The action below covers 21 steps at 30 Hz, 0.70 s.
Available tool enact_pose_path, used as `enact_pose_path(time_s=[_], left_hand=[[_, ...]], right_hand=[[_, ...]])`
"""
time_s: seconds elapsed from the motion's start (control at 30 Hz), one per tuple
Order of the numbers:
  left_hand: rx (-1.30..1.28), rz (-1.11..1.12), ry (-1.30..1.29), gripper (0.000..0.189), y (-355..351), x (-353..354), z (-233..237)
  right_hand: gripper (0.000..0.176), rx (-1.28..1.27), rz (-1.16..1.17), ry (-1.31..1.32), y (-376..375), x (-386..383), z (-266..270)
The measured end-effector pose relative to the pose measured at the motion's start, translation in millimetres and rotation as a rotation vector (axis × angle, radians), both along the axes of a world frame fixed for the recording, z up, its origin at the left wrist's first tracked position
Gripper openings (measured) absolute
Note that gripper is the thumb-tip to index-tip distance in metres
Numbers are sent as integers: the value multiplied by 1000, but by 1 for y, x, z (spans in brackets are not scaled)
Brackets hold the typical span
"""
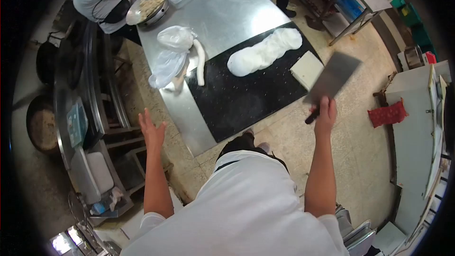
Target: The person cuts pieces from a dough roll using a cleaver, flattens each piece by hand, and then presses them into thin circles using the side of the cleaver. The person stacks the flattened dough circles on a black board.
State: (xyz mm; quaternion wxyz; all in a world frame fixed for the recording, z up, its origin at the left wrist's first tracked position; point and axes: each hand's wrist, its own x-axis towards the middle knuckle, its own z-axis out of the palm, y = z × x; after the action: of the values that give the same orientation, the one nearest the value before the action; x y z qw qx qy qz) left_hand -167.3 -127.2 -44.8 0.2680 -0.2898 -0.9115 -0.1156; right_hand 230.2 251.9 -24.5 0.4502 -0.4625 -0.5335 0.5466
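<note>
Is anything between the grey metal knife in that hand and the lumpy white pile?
Yes: in this view, a flat, pale square slab on the black rectangular board lies between the grey metal knife and the lumpy white pile.

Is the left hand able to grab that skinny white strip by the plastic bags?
Probably yes: the left hand is open and empty, and the near end of the white strip lies uncovered on the black board. It may need a stretch.
</note>
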Motion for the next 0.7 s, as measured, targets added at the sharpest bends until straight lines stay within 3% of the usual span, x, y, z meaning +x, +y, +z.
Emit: enact_pose_path(time_s=[0.03,0.07,0.13,0.2,0.3,0.43,0.5,0.57,0.67,0.7], left_hand=[[60,-69,-40,31,-2,8,4],[126,-137,-77,29,-1,12,6],[203,-174,-548,21,-2,16,6],[146,-88,-751,24,19,29,8],[169,-248,-770,31,66,47,14],[338,-435,-714,41,127,40,-20],[329,-482,-446,50,152,29,-32],[308,-477,-436,48,167,18,-38],[327,-517,-435,42,178,-8,-59],[365,-556,-439,38,175,-13,-67]], right_hand=[[24,-198,-21,-6,7,1,-24],[24,-202,-11,8,8,5,-37],[17,-663,4,-16,2,6,-53],[16,-678,17,25,-17,9,-54],[14,-656,34,49,-60,18,-50],[11,-599,107,-16,-117,4,-34],[11,-565,169,-46,-138,-10,-22],[10,-540,234,-87,-153,-32,-11],[10,-301,383,-517,-169,-72,7],[10,-322,373,-547,-171,-85,12]])
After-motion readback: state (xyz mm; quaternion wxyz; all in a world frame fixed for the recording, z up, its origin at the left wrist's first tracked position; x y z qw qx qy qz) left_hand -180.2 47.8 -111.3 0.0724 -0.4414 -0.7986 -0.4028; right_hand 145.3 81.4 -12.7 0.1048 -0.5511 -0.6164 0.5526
